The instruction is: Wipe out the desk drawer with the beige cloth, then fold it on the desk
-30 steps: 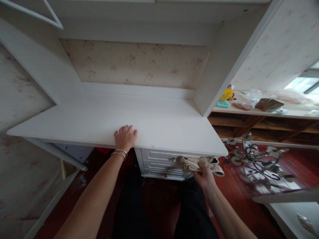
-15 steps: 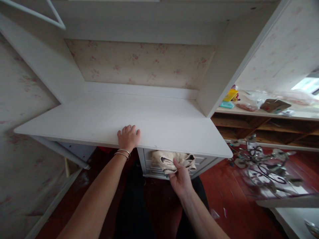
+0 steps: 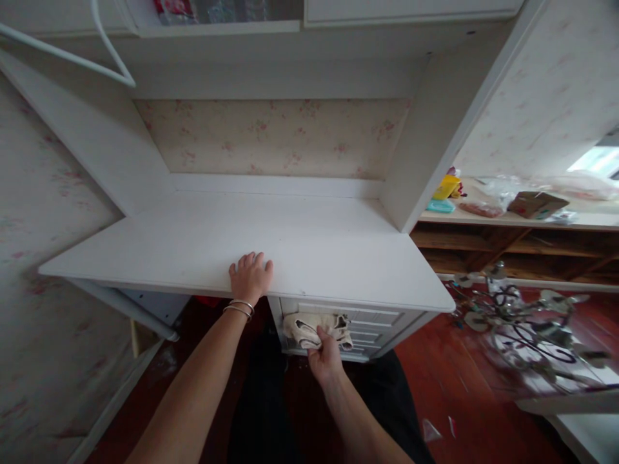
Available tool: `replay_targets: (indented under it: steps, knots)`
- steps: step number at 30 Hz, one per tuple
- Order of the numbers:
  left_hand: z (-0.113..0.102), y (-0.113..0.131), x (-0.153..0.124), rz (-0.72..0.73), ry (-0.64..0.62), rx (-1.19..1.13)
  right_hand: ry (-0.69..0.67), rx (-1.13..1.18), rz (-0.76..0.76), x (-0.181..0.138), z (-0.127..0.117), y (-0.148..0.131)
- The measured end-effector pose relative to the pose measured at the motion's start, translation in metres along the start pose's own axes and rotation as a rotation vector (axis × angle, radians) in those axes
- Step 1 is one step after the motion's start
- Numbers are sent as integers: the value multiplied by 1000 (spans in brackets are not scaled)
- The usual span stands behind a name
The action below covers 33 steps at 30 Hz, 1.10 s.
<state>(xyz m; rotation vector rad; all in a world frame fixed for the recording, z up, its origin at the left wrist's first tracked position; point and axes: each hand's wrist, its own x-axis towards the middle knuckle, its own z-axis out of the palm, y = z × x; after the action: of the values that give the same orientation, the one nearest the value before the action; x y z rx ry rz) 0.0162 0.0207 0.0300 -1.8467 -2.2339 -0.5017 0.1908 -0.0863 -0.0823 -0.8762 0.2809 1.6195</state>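
My left hand rests flat near the front edge of the white desktop, fingers spread and a bangle at the wrist. Below the edge, my right hand grips a folded cream cloth with dark edging, thumb on top. The cloth lies up against the panelled white drawer fronts under the desk's right half. Whether it presses on the drawer face I cannot tell exactly, and the fingers beneath the cloth are hidden.
A metal chandelier stands on the red floor to the right. Behind it runs a low wooden shelf unit with plastic bags and a brown box on top. A white bent tube juts in at upper left.
My right hand and the cloth have moved left and a little down along the drawer fronts. The view has tilted up slightly. My left hand stays on the desktop.
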Motion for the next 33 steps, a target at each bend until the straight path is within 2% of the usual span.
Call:
replay_targets:
  steps: [6,11,15,20,23,25,29,33]
  knots:
    - [-1,0,-1,-8,-2,-4,123,-183,-180,11,-41,-80]
    - [-2,1,0,-24,-13,-27,201,-182,-217,-14,-42,-141]
    - [-4,0,-2,-12,10,-32,139,-165,-288,-59,-24,-161]
    - [-5,-1,-6,-5,35,-21,55,-193,-288,-119,-3,-154]
    - [-5,-2,-7,3,43,-17,36,-193,-270,-138,16,-140]
    - [-4,-3,-7,14,60,-24,-2,-197,-238,-141,38,-130]
    - [-2,-5,-7,21,95,-35,-151,-158,-243,-129,102,-113]
    - [0,-5,-5,2,79,-34,-341,-33,-293,-99,169,-96]
